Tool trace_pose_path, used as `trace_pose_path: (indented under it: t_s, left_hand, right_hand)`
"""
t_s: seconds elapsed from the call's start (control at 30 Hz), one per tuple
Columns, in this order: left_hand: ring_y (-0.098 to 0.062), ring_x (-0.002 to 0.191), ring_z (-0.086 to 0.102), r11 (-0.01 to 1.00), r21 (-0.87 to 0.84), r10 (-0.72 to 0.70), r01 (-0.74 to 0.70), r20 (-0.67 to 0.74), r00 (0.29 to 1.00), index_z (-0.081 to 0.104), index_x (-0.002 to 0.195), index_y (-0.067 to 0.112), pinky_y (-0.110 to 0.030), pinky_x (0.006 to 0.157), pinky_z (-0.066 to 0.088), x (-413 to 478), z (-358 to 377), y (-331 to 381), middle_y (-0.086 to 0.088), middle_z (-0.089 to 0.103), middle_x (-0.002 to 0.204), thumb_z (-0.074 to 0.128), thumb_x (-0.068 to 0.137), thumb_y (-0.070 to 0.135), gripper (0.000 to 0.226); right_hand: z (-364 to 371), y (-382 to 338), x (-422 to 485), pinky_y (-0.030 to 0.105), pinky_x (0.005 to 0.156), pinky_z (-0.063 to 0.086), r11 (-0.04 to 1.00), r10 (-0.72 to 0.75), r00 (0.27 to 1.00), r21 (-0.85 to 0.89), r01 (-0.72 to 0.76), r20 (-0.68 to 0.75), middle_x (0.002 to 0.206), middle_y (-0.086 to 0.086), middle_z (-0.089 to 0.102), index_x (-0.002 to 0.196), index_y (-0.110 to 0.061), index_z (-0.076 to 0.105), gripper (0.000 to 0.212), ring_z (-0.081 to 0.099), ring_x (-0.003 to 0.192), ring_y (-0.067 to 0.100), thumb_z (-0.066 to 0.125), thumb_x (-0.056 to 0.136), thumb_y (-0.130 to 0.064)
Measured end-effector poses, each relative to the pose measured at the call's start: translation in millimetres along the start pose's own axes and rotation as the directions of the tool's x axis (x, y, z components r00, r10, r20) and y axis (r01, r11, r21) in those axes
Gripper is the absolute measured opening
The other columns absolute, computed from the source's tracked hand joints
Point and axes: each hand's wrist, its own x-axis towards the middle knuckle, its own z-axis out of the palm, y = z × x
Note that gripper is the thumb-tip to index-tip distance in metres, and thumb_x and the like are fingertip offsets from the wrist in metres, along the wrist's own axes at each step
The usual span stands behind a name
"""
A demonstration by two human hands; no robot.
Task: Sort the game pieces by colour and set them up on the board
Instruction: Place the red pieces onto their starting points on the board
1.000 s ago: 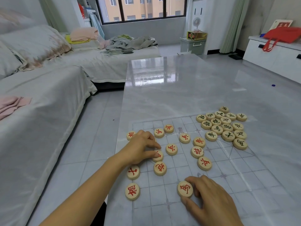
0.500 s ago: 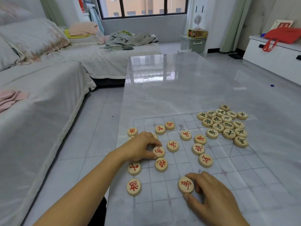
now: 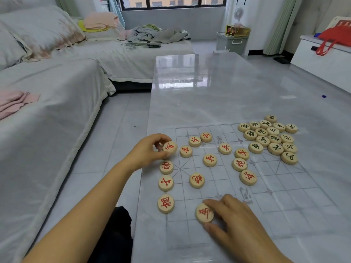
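Note:
A clear gridded board (image 3: 284, 196) lies on the glossy grey table. Round wooden pieces with red characters are spread over its left half. My left hand (image 3: 150, 149) pinches one red piece (image 3: 170, 147) at the board's left edge, with another piece partly hidden behind its fingers. Three red pieces sit in a column below it, the top one (image 3: 166, 167) just under my hand. My right hand (image 3: 235, 219) holds a red piece (image 3: 204, 213) between thumb and fingers near the front. Several green-lettered pieces (image 3: 269, 138) cluster at the board's far right corner.
The table's left edge (image 3: 147, 141) runs just beside the left column of pieces, with tiled floor below. A covered sofa (image 3: 47, 111) stands to the left. A white cabinet with a red bag (image 3: 334, 37) is at the far right.
My left hand has carried its red piece up and left, from the board's inner squares to the left edge. My right hand has kept hold of its piece with little movement.

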Motion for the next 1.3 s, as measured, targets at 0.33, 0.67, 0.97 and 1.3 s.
trace_pose_path:
  t_s: [0.33, 0.67, 0.97, 1.3]
  left_hand:
    - [-0.005, 0.083, 0.05, 0.991, -0.124, -0.064, 0.046, -0.144, 0.988, 0.054, 0.117, 0.022, -0.013, 0.071, 0.037, -3, -12, -18, 0.005, 0.055, 0.101, 0.07, 0.08, 0.01, 0.042]
    - [-0.011, 0.089, 0.05, 0.987, -0.101, -0.142, 0.126, -0.174, 0.975, 0.058, 0.113, 0.014, -0.01, 0.066, 0.037, 2, -11, -31, 0.002, 0.057, 0.102, 0.071, 0.08, 0.015, 0.036]
    - [-0.014, 0.095, 0.051, 0.973, -0.114, -0.223, 0.201, -0.237, 0.946, 0.058, 0.119, 0.011, -0.024, 0.082, 0.039, 33, -16, -34, -0.004, 0.059, 0.109, 0.067, 0.083, 0.014, 0.038]
    - [-0.02, 0.111, 0.05, 0.972, 0.008, -0.231, 0.235, -0.153, 0.961, 0.055, 0.128, 0.012, -0.028, 0.093, 0.039, 70, -7, -30, -0.009, 0.055, 0.126, 0.064, 0.086, 0.02, 0.043]
  right_hand:
    - [28, -53, 8, 0.006, 0.047, 0.01, 0.988, -0.143, 0.989, -0.054, 0.146, 0.048, 0.071, -0.02, 0.046, 0.097, -0.04, 0.049, 0.043, 0.046, 0.057, -0.002, 0.037, 0.061, -0.061]
    - [34, -57, 12, 0.008, 0.065, 0.029, 0.986, -0.122, 0.986, 0.1, 0.133, -0.111, 0.076, -0.025, 0.024, 0.11, -0.031, 0.046, 0.034, 0.027, 0.07, -0.013, 0.052, 0.081, -0.048]
    - [40, -57, 18, 0.006, 0.04, 0.014, 0.989, -0.007, 1.0, 0.146, 0.004, 0.016, 0.061, -0.025, 0.024, 0.084, -0.041, 0.038, 0.043, 0.024, 0.06, -0.023, 0.042, 0.052, -0.069]
    - [39, -45, 24, 0.007, 0.073, 0.023, 0.973, -0.061, 0.992, 0.226, 0.035, 0.109, 0.078, -0.026, 0.028, 0.115, -0.036, 0.044, 0.08, 0.028, 0.07, -0.011, 0.022, 0.045, -0.069]
